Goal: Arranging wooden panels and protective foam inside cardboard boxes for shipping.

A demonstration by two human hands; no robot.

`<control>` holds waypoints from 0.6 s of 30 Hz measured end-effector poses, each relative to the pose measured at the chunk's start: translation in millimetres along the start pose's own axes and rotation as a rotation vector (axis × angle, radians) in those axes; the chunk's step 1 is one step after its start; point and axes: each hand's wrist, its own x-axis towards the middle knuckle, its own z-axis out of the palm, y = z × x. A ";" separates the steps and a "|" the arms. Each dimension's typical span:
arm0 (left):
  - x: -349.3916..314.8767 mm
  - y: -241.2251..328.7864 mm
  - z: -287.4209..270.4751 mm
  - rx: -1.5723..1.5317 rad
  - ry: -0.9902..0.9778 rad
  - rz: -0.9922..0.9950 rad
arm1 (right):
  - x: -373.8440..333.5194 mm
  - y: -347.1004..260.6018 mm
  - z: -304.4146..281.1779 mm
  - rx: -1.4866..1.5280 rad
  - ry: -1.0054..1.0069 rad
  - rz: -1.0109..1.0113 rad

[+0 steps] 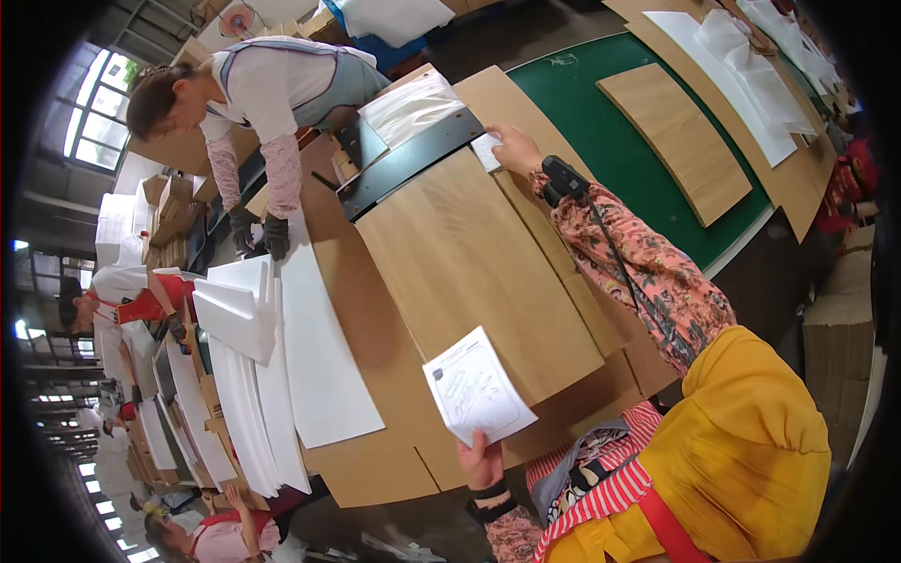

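Note:
My left hand (481,462) pinches the lower edge of a white printed instruction sheet (477,387), holding it above the near end of a wood-grain panel (479,272). At the panel's far end, my right hand (514,150) has its fingers closed at a small white piece (486,151), too covered to tell its kind. That hand is beside the end of a dark panel strip (413,167) lying across the wood-grain panel. A clear plastic bag (422,108) of parts lies just beyond the strip. Under it all is an opened brown cardboard carton (371,328).
Across the table, a co-worker in dark gloves (275,236) handles white foam sheets (314,347). Stacked foam pieces (235,310) stand on the left. Another wood-grain board (676,141) rests on a green surface (582,84) at right. More people work along the far left.

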 end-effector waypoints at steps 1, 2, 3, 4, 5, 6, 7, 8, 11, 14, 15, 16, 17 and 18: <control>3.7 -6.9 9.4 0.070 -0.039 -0.009 | 2.8 1.5 -1.4 0.004 -0.003 0.004; 5.3 -12.2 17.9 0.067 -0.047 -0.002 | 4.4 2.0 -1.6 -0.015 -0.019 0.019; 9.2 -17.9 24.3 0.067 -0.043 0.000 | 8.1 5.6 -3.1 -0.035 -0.033 0.028; 13.2 -23.0 27.7 0.087 -0.050 0.016 | 9.1 10.0 -5.3 -0.032 -0.038 0.027; 16.0 -26.4 31.6 0.108 -0.056 0.032 | 8.7 14.2 -7.0 -0.087 0.013 -0.022; 17.7 -29.4 37.3 0.108 -0.050 0.032 | 8.0 19.4 -9.3 -0.144 0.065 -0.068; 19.5 -31.4 43.0 0.142 -0.001 0.049 | 10.8 23.3 -11.2 -0.142 0.060 -0.069; 20.4 -33.5 48.6 0.178 0.048 0.067 | 15.7 26.3 -13.2 -0.103 -0.027 -0.055; 15.3 -28.3 74.9 0.159 0.045 0.136 | 17.1 31.5 -17.4 -0.035 -0.100 -0.003; 21.8 -29.2 82.9 0.252 0.108 0.078 | 17.1 23.6 -15.9 0.057 -0.127 0.100; 20.2 -33.1 72.9 0.262 0.106 0.082 | 17.8 19.0 -15.4 0.113 -0.152 0.174; 22.4 -37.1 61.7 0.545 0.274 0.038 | 16.2 10.3 -12.0 0.030 -0.087 0.170; 22.3 -41.5 51.0 0.826 0.447 -0.005 | 10.3 4.9 -12.5 0.044 -0.079 0.165; 17.7 -57.6 68.4 1.024 0.586 0.375 | 7.1 4.2 -15.6 0.035 -0.113 0.216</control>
